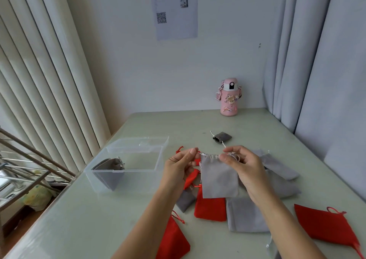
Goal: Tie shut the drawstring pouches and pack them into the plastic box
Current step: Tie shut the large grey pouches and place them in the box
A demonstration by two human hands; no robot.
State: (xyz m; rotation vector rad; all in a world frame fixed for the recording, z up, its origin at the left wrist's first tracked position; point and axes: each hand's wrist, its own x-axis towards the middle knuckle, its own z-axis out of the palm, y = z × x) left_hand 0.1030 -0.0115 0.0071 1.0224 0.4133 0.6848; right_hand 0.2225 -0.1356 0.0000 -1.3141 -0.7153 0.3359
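I'm holding the pouch (219,179) up over the bench's (99,219) middle, its neck running left-right, left hand (182,164) pinching one end and right hand (241,165) pinching the other. The box (138,171) is lying leftward, nearer my left hand.

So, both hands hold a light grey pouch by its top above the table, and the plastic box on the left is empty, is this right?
Not quite. In the head view the plastic box is not empty: a dark grey pouch leans in its left end. The left hand and right hand do hold the light grey pouch by its top.
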